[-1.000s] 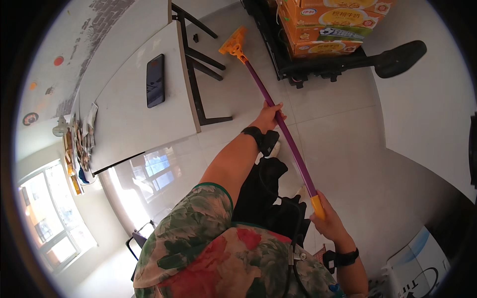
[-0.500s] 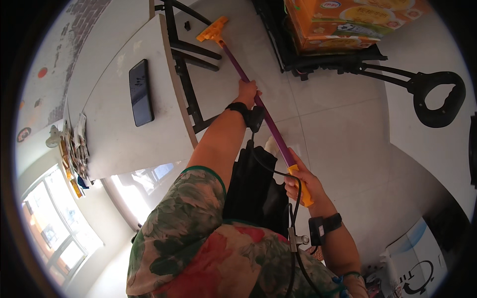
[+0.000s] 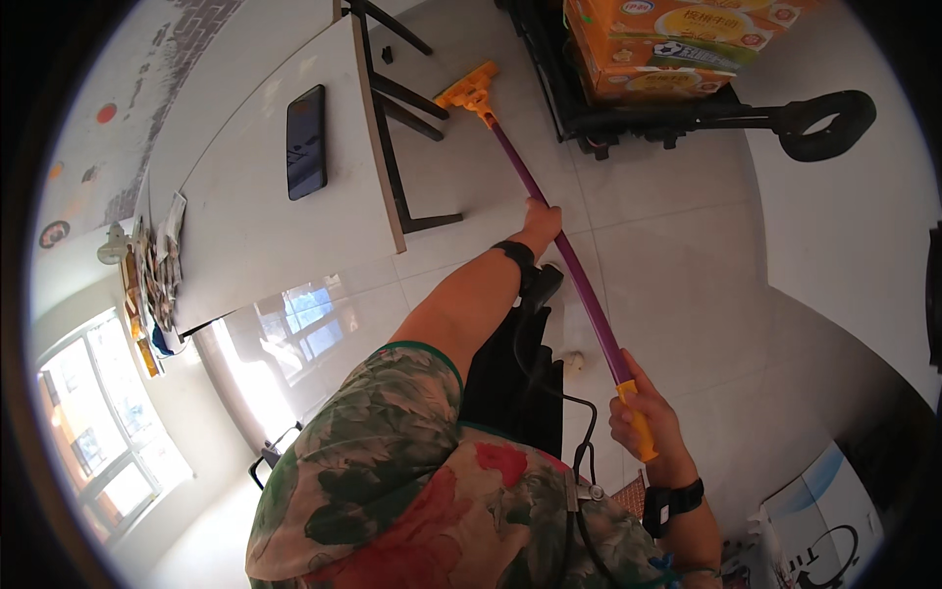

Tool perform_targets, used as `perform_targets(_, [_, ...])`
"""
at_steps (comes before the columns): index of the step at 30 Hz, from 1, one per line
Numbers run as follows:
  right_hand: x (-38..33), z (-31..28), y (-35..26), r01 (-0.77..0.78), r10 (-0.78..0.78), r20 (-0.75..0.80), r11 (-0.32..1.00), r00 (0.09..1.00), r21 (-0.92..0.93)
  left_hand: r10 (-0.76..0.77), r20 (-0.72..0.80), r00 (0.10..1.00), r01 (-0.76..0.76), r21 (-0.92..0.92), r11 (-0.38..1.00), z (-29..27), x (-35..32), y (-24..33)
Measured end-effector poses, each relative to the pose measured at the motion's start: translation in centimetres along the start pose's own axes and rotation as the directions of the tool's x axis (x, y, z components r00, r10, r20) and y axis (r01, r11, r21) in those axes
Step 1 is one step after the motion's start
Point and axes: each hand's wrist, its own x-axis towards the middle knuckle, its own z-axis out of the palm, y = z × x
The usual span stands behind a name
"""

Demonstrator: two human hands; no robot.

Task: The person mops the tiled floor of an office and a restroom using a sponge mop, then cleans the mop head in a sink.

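Observation:
A mop with a purple pole [image 3: 583, 273] slants over the tiled floor. Its orange head [image 3: 471, 93] rests on the tiles just right of the table's black legs, far from me. My left hand [image 3: 543, 222] is closed round the middle of the pole. Lower down, my right hand [image 3: 652, 420] grips the orange handle end [image 3: 638, 430], fingers wrapped about it. Each wrist carries a black strapped device, and a black cable hangs in front of my body.
On the left stands a white table [image 3: 235, 187] bearing a dark phone [image 3: 306, 142] and a stack of papers [image 3: 162, 260]. A black trolley [image 3: 638, 120] with orange cartons [image 3: 667, 59] stands at the far right, its handle [image 3: 827, 126] sticking out. A white printed box [image 3: 824, 510] is at lower right.
The mop head has moved back toward me and rightward, away from the table legs. Both hands have shifted right and nearer with the pole. My view has shifted a little too.

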Motion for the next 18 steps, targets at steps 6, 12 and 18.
perform_targets(6, [-2.8,-2.7,3.5,0.008,-0.008,0.004,0.999,1.0,0.05,0.003,0.043,0.999,-0.005,0.051,0.999,1.9,-4.1,-1.7])
perform_targets(12, [-5.4,-5.8,6.0,-0.04,0.031,0.068,0.989,0.997,0.145,-0.031,0.07,0.997,0.025,0.075,0.997,3.0,-8.1,-3.7])
perform_targets(18, [-5.2,-7.3,9.0,-0.045,0.038,0.1,0.996,0.994,0.077,-0.158,0.121,0.98,0.15,0.067,0.986,1.1,-10.5,-3.8])
